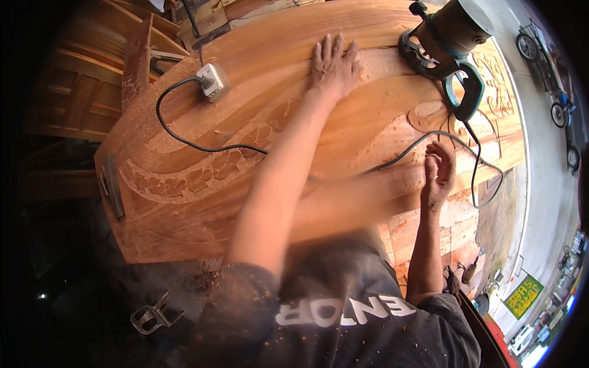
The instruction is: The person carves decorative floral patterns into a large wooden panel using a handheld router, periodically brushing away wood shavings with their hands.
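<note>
A large carved wooden panel (202,184) with leaf and floral relief lies across the view. My left hand (334,64) rests flat on its upper part, fingers spread, holding nothing. My right hand (438,175) is at the panel's near right edge, its fingers curled on the black power cord (399,156). That cord runs up to a green and grey electric router (448,40) standing on the panel just to the right of my left hand.
A white plug socket block (213,80) with a black cable (169,129) lies on the panel's left part. A metal clamp (112,184) grips the left edge. Stacked timber (92,80) is at left, a metal bracket (153,314) below, parked bicycles (546,67) at far right.
</note>
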`<state>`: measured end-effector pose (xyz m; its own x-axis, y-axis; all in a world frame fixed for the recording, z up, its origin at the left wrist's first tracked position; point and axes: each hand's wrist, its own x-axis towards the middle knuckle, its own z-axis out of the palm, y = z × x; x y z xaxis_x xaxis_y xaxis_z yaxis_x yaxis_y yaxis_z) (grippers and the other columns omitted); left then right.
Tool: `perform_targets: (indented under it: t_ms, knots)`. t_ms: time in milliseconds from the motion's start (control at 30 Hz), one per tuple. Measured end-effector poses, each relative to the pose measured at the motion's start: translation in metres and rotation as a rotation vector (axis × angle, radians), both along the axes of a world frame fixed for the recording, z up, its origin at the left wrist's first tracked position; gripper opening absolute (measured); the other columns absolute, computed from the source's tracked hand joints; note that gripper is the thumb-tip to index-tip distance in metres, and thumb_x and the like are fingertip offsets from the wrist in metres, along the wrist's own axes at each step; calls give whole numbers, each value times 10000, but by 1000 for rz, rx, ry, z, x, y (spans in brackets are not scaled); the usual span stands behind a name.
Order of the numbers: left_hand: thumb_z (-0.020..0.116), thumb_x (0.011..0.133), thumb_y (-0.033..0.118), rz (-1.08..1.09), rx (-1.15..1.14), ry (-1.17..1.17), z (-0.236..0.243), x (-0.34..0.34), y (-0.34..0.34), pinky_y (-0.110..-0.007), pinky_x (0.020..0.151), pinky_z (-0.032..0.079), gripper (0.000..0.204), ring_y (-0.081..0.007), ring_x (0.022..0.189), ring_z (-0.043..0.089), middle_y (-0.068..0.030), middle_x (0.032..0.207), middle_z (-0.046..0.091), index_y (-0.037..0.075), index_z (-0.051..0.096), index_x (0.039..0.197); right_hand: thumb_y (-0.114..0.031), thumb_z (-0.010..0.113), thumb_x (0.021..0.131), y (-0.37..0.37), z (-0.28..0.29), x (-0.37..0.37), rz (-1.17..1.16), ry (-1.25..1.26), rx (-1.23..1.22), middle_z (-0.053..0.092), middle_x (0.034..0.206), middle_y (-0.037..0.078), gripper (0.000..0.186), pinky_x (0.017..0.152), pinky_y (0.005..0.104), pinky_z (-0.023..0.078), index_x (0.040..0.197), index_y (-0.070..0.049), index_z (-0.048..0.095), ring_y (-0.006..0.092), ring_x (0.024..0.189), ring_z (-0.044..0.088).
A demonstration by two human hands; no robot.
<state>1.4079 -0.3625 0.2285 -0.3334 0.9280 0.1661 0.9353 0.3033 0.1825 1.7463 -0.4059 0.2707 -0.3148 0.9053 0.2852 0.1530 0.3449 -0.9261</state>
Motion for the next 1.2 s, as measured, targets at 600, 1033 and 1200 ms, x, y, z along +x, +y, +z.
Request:
perform_targets:
  t_ms: [600, 1033, 1200]
  knots:
    - [640, 1024, 178, 148, 159, -127, 55, 55, -377, -569, 1280, 247, 471, -386, 1524, 418, -122, 1617, 506, 149, 619, 1495, -358, 830, 886, -24, 6, -4, -54, -707, 528, 647, 1345, 117, 531, 1071, 496, 432, 1345, -144, 672, 332, 1236, 605]
    - [456, 1117, 344, 350, -66, 86, 44, 12, -435, -601, 1254, 223, 539, -428, 1562, 303, -196, 1696, 341, 97, 460, 1597, -326, 863, 844, -19, -10, 3, -118, -605, 341, 617, 1348, 163, 515, 1051, 500, 466, 1259, -80, 684, 386, 1232, 580]
    - [426, 1119, 404, 312, 59, 45, 33, 15, -445, -643, 1216, 272, 566, -442, 1548, 330, -232, 1659, 393, 86, 459, 1587, -370, 887, 835, -18, -5, -5, -146, -493, 509, 663, 1286, 154, 512, 991, 463, 537, 1250, -127, 712, 354, 1144, 650]
